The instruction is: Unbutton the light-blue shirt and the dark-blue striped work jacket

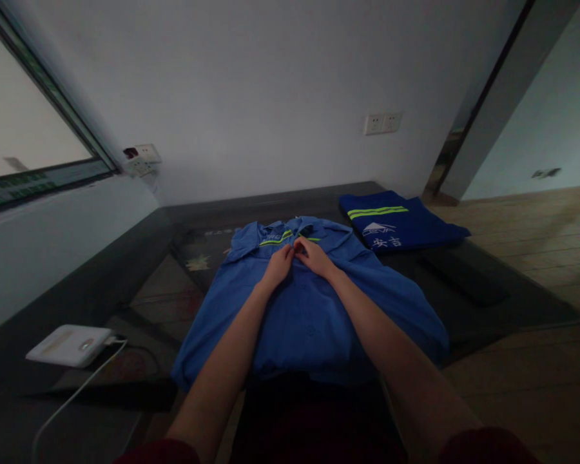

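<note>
A blue work shirt [314,322] with yellow-green stripes lies spread out, its collar end toward the wall and its hem toward me. My left hand [281,263] and my right hand [314,255] meet at the front opening, a little below the stripes. Thumbs and fingers of both are pinched together on the shirt's front edge. The exact bit of cloth or button between the fingertips is too small to make out. Lower down the front, a few buttons show faintly.
A folded dark blue garment [391,222] with stripes and white lettering lies at the back right. Near it is a flat black object [464,277]. A white device [72,345] with a cable sits on the left of the dark glossy table [251,201]. Wall sockets [383,123] are behind.
</note>
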`<control>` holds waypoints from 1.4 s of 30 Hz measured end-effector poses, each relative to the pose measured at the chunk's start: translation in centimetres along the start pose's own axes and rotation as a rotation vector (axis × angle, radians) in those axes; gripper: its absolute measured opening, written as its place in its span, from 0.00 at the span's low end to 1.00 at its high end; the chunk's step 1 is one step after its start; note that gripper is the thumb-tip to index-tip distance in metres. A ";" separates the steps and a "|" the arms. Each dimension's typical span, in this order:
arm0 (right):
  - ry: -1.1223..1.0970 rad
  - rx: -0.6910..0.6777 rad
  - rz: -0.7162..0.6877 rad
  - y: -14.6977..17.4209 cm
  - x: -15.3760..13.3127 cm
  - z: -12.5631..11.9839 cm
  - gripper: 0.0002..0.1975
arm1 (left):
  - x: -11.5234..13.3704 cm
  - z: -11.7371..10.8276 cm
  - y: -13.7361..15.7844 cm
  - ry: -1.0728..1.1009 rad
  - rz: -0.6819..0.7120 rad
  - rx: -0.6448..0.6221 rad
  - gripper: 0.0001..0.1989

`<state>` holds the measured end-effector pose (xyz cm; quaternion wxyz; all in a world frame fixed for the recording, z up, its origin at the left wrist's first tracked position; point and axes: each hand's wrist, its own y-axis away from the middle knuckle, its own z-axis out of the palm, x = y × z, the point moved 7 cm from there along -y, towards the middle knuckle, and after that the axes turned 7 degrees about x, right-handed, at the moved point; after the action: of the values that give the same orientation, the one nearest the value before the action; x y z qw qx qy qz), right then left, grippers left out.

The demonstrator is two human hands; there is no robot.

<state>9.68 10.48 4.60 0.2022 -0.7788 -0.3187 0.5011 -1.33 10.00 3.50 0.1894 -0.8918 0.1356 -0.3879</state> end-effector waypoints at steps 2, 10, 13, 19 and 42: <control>-0.020 0.015 0.006 0.0 -0.3 -0.2 0.10 | -0.3 -0.1 -0.1 0.013 -0.034 0.015 0.12; -0.157 0.103 0.102 -0.4 1.1 -0.7 0.08 | 0.2 -0.1 0.1 -0.117 -0.006 -0.014 0.19; -0.212 0.109 0.114 -0.5 1.8 -0.6 0.06 | 0.2 0.0 0.3 -0.168 -0.002 -0.020 0.16; -0.239 0.043 0.200 -0.4 3.2 0.0 0.08 | -0.1 0.5 0.3 -0.150 -0.018 -0.064 0.04; 0.065 -0.025 -0.006 -0.3 0.6 -0.5 0.07 | -0.9 1.0 0.2 -0.005 -0.132 -0.107 0.11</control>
<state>10.18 11.12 4.63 0.2043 -0.7962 -0.3204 0.4709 -1.26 10.39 2.21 0.1156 -0.9086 0.0964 -0.3897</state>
